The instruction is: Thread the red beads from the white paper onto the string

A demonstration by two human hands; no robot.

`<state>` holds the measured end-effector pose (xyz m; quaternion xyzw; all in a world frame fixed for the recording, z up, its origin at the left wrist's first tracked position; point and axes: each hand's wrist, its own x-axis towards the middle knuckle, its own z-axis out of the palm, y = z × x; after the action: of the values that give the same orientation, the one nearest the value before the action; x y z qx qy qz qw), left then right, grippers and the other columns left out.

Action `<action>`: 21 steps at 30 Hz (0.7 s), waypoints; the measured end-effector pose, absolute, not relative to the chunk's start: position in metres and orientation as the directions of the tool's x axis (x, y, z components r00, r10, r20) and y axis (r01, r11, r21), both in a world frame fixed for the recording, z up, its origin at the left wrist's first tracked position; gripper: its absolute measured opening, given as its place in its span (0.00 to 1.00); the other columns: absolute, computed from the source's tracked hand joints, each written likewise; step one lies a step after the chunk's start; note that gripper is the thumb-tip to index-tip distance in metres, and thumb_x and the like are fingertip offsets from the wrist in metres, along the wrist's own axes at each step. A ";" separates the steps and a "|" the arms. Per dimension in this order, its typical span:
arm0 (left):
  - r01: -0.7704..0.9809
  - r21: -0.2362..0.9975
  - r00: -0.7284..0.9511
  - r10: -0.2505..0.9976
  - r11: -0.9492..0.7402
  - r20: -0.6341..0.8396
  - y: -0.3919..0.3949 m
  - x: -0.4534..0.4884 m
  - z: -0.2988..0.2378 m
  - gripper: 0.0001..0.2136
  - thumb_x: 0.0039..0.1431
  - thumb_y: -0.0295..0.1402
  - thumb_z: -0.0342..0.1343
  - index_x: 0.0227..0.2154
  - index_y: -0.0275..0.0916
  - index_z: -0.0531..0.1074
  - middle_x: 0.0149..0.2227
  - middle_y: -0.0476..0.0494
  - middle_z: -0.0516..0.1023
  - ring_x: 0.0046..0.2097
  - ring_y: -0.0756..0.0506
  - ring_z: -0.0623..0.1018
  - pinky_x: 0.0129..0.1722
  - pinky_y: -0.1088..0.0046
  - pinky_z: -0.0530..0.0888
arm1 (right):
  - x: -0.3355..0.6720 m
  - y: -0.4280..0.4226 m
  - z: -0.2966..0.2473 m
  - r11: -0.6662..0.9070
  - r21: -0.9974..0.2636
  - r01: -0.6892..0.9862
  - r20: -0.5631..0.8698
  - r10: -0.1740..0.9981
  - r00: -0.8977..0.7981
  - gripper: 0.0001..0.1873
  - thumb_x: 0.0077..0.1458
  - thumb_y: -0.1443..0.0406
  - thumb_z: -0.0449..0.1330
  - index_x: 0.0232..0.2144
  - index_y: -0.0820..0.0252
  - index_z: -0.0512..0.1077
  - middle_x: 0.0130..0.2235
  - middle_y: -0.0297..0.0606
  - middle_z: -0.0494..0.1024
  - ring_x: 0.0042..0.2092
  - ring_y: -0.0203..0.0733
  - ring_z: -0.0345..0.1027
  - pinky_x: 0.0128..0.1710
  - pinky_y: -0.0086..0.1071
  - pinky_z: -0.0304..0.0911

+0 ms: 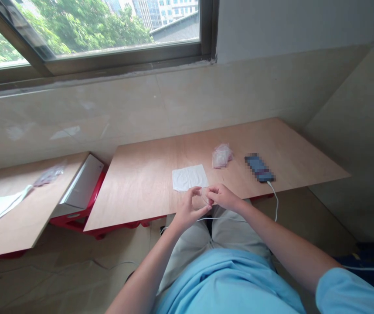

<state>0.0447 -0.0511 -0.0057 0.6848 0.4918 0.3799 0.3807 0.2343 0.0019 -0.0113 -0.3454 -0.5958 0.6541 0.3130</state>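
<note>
Just over the near edge of the table, my two hands meet at a small clear plastic bag (204,194). My left hand (188,211) grips its left side between curved fingers and thumb. The fingers of my right hand (222,197) are bent and pinched together at its right side. What is inside the bag, if anything, is too small to make out. A white cloth or paper square (190,177) lies flat just beyond my left hand. Further back is a loose pile of small clear bags with pinkish edges (222,156).
A blurred phone (259,168) with a white cable (276,200) lies on the wooden tabletop (134,183), right of the pile. Left, across a gap with a red stool (76,222), a second table (26,218) bears white cloth (0,207) and clear bags (49,175).
</note>
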 end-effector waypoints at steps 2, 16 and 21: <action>0.378 0.898 0.226 0.963 -0.224 0.145 -0.050 0.044 -0.004 0.27 0.56 0.42 0.65 0.56 0.42 0.64 0.54 0.37 0.71 0.55 0.39 0.72 0.58 0.58 0.67 | 0.235 0.004 -0.013 -0.034 -0.999 0.037 -0.049 0.825 -0.563 0.14 0.54 0.64 0.56 0.17 0.59 0.64 0.21 0.31 0.68 0.25 0.34 0.61 0.27 0.28 0.58; 0.399 0.867 0.228 0.948 -0.297 0.220 -0.045 0.042 -0.013 0.26 0.58 0.39 0.64 0.56 0.43 0.63 0.56 0.39 0.71 0.57 0.40 0.73 0.59 0.57 0.69 | 0.232 0.003 -0.012 -0.227 -0.974 -0.005 -0.188 0.821 -0.539 0.18 0.55 0.54 0.61 0.22 0.59 0.68 0.24 0.32 0.74 0.28 0.37 0.70 0.34 0.32 0.70; 0.339 0.902 0.224 0.954 -0.267 0.198 -0.044 0.043 -0.008 0.21 0.60 0.38 0.63 0.53 0.43 0.65 0.52 0.40 0.73 0.55 0.42 0.74 0.59 0.58 0.69 | 0.235 0.004 -0.015 -0.096 -0.994 0.057 -0.112 0.857 -0.503 0.17 0.55 0.56 0.60 0.21 0.59 0.67 0.23 0.32 0.73 0.27 0.37 0.69 0.31 0.31 0.67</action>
<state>0.0434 -0.0445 -0.0083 0.6843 0.4723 0.4064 0.3788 0.2348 0.0043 -0.0148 -0.3854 -0.5932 0.6321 0.3163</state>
